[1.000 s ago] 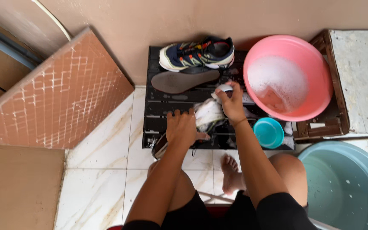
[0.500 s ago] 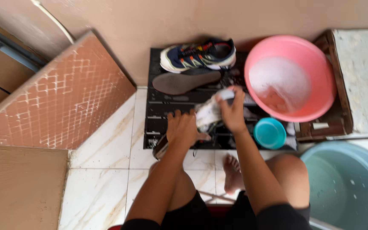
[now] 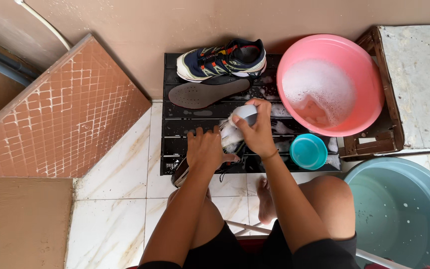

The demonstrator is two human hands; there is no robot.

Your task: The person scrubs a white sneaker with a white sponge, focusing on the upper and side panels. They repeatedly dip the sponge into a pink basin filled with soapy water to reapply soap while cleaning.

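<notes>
Head view: on the black slatted mat [image 3: 175,112], the left hand [image 3: 206,149] presses down on a soapy shoe [image 3: 227,144]. Right hand [image 3: 257,130] grips a grey brush [image 3: 245,113] over it. 1 pink basin [image 3: 357,65] of foam stands to the right.

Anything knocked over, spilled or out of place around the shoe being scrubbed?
Nothing stands out. The left hand steadies the sudsy shoe, the right hand holds the brush. The pink basin sits upright; foam stays inside it.
</notes>
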